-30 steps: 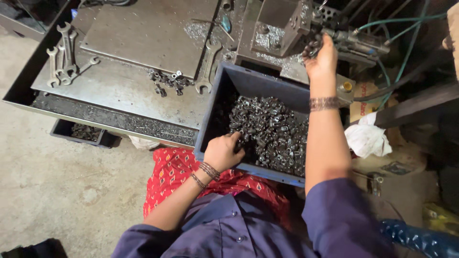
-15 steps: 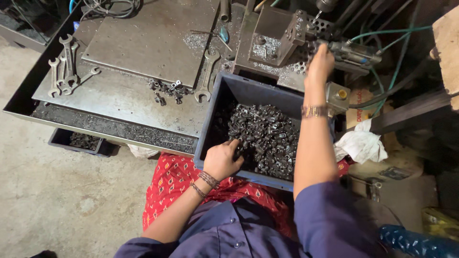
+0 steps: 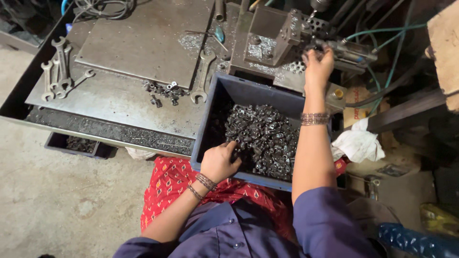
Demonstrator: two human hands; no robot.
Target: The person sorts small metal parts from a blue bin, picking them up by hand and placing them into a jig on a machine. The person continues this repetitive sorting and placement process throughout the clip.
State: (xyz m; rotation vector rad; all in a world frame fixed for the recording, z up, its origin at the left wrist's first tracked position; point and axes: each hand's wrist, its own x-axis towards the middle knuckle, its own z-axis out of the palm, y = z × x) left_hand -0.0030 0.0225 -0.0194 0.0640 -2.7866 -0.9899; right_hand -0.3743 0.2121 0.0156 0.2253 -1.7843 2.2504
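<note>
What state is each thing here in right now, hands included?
Left hand: in the bin, fingers curled on metal parts.
Right hand: raised at the machine fixture.
Blue bin: open, partly filled with small metal parts.
Wrenches: lying flat on the bench.

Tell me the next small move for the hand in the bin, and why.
Probably close the left hand on one small metal part and lift it out: its fingers are dug into the heap in the blue bin, while the right hand is up at the press fixture.
</note>
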